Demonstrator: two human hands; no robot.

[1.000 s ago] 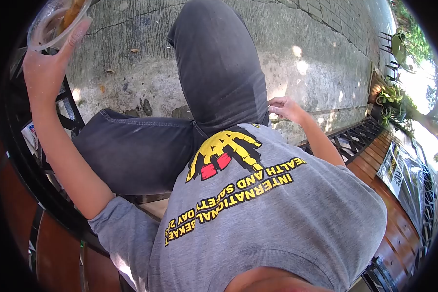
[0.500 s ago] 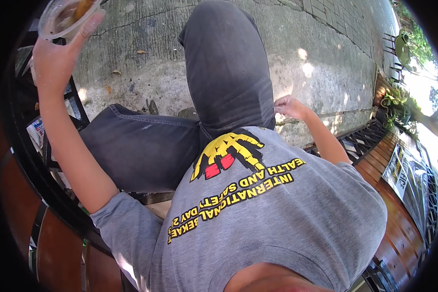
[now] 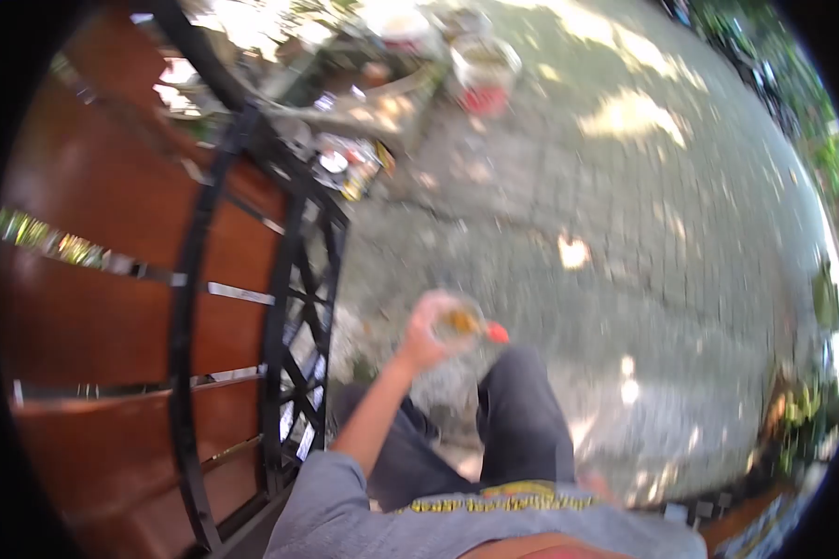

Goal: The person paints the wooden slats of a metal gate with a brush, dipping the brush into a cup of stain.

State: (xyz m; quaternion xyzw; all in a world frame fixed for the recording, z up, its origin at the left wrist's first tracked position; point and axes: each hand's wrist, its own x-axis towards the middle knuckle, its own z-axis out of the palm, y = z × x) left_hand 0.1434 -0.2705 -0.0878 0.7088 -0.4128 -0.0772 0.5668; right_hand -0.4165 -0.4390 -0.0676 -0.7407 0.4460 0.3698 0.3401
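Note:
Above the lap, my left hand (image 3: 425, 335) is closed around a small clear plastic container (image 3: 473, 309) with something yellow-brown inside. A bright red-orange tip (image 3: 498, 333) sticks out past its right side; what it belongs to is blurred. My right hand (image 3: 595, 484) is a faint smear low beside the right thigh, its fingers not readable. Dark trousers (image 3: 524, 410) cover my bent knees, below the container.
A brown slatted bench (image 3: 93, 317) with a black metal frame (image 3: 185, 307) stands at the left. Beyond it are a pile of litter (image 3: 350, 166) and a white and red bucket (image 3: 485, 74) on the paved ground (image 3: 569, 186). Plants (image 3: 802, 419) are at the right.
The view has swung up and left, bringing the bench, litter and bucket into sight. My left hand with the container has come from the upper left to above the knees.

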